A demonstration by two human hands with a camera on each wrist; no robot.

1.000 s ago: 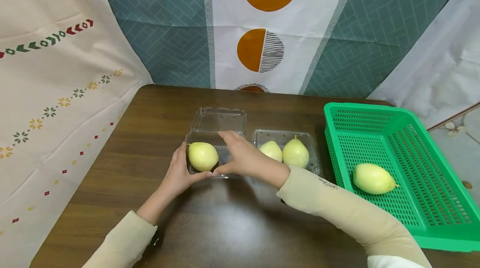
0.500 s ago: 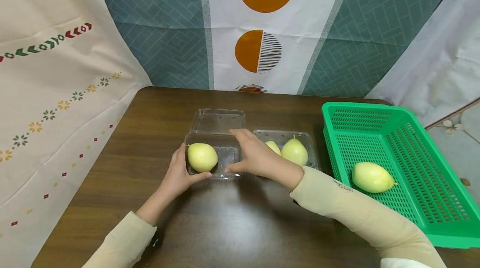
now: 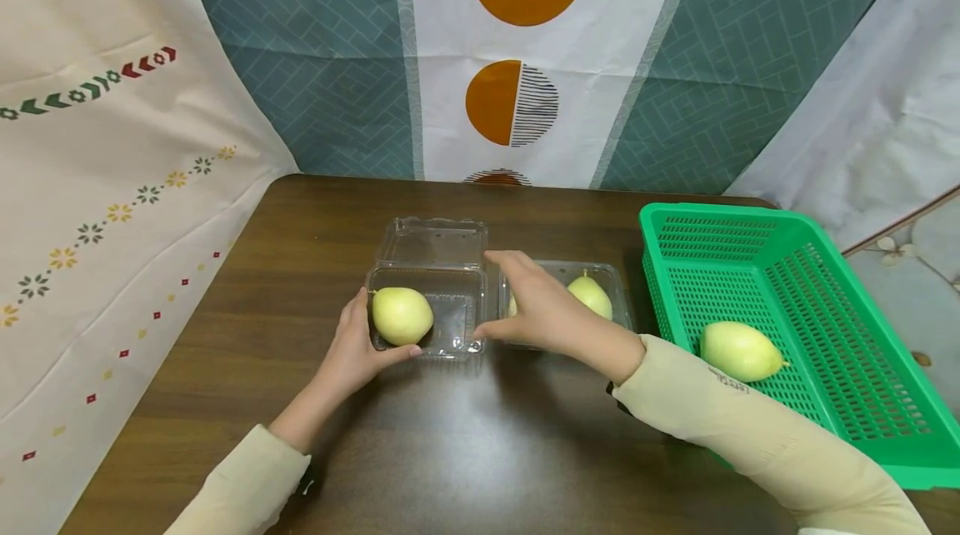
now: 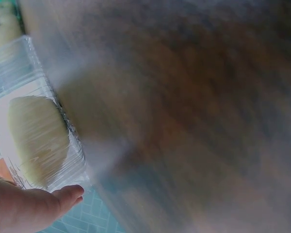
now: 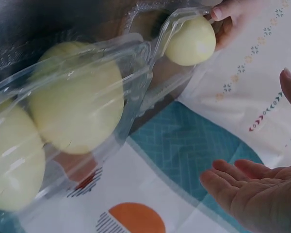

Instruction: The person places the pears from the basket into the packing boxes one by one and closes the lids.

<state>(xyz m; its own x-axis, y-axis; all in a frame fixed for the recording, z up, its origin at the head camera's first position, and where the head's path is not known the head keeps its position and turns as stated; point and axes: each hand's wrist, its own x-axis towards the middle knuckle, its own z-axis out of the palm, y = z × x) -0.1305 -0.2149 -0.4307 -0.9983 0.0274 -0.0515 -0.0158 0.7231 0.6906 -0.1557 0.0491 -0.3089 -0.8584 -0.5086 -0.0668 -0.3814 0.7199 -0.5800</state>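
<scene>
On the left a clear plastic clamshell container (image 3: pixel 461 322) lies with its lid (image 3: pixel 435 245) folded back. One yellow-green pear (image 3: pixel 402 316) lies on its side at the left end of it. My left hand (image 3: pixel 356 356) holds that end, thumb at the front edge and fingers along the side. My right hand (image 3: pixel 551 310) hovers with thumb and fingers spread, holding nothing. Behind it is a second clear container (image 3: pixel 622 302) with two pears; the right pear (image 3: pixel 591 293) shows, the other is mostly hidden. The right wrist view shows both pears, the nearer one (image 5: pixel 77 102) large.
A green plastic basket (image 3: pixel 720 210) stands at the right with one pear (image 3: pixel 742 352) in it. Dark wooden table (image 3: pixel 450 435) extends in front of the containers. Patterned cloths (image 3: pixel 330 102) hang at the back and sides.
My right hand has moved right, away from the left container and its pear, toward the second container. The left hand and the pear beside it have stayed in place.
</scene>
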